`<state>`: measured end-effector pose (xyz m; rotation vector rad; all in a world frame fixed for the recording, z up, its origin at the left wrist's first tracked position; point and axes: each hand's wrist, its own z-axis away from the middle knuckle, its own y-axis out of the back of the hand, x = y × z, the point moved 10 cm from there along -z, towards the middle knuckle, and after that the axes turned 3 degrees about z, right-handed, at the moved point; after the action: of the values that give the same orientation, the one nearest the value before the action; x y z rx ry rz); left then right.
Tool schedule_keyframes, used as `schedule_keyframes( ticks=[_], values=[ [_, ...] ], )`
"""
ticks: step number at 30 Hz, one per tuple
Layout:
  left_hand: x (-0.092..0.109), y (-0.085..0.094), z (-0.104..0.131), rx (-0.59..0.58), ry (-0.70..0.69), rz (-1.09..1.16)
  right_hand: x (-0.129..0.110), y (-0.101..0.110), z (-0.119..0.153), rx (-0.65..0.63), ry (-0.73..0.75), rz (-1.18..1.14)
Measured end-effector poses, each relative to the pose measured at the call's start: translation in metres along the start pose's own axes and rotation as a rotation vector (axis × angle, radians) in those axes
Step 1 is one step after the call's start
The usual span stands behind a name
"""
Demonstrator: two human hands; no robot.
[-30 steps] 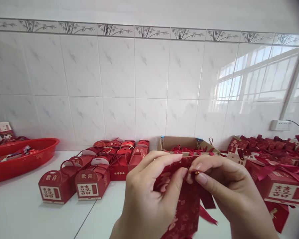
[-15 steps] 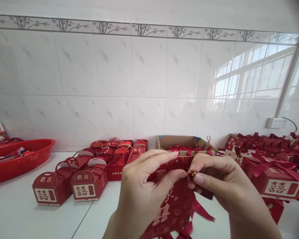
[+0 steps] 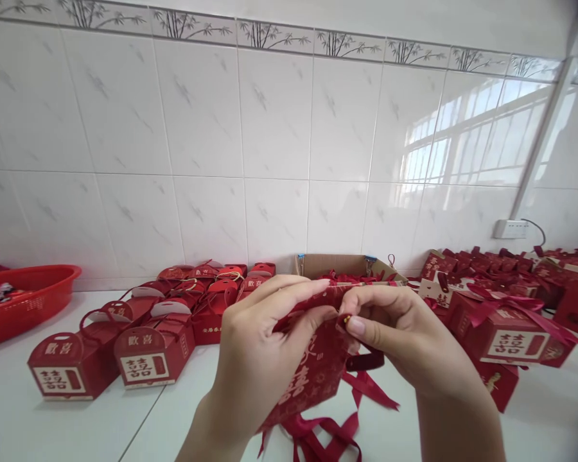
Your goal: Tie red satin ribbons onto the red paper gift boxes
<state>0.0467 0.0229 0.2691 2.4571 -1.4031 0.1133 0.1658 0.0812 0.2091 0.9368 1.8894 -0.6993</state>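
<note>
Before me, my left hand point(image 3: 260, 346) grips the upper edge of a red paper gift bag point(image 3: 318, 366) with pale Chinese characters, its thumb on the near face. My right hand point(image 3: 404, 340) is at the bag's top right corner. Between its thumb and index finger it pinches the end of a dark red strap point(image 3: 368, 361) with a small gold stud point(image 3: 347, 318). The strap curves below the fingers. The fingers hide much of the bag's top edge. Crimson ribbons point(image 3: 318, 436) lie on the table under the bag.
Red gift boxes point(image 3: 144, 359) stand at left, near a red plastic basket point(image 3: 38, 301). An open cardboard box point(image 3: 327, 263) holding red ribbon is behind my hands. More red boxes point(image 3: 515, 333), some ribboned, crowd the right. A tiled wall point(image 3: 279, 128) closes off the back.
My view has swung a little right and down. The right hand has turned the stud end close against the bag's corner, and the strap's curve now shows below the fingers.
</note>
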Motion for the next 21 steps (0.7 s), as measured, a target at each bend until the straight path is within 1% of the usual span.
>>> schedule_keyframes(
  ticks=[2,7,10,13,15,19,21],
  values=[
    [0.001,0.002,0.000,0.012,-0.020,-0.013,-0.001,-0.003,0.000,0.003,-0.007,-0.026],
    [0.007,0.009,0.002,0.064,-0.072,-0.073,0.000,-0.013,0.000,-0.069,-0.024,-0.131],
    [0.008,0.011,0.002,0.075,-0.096,-0.091,0.002,-0.013,-0.001,-0.080,-0.027,-0.148],
    [0.005,0.011,0.002,0.080,-0.095,-0.080,0.003,-0.010,-0.002,-0.059,-0.004,-0.096],
    [0.001,0.011,0.000,0.074,-0.067,-0.065,0.000,-0.005,-0.001,0.004,0.038,-0.018],
    [-0.007,0.014,-0.002,0.068,0.018,-0.027,-0.018,0.014,0.005,0.281,0.185,0.268],
    [-0.007,0.016,-0.002,0.070,0.038,-0.008,-0.028,0.017,0.009,0.374,0.279,0.431]
  ],
)
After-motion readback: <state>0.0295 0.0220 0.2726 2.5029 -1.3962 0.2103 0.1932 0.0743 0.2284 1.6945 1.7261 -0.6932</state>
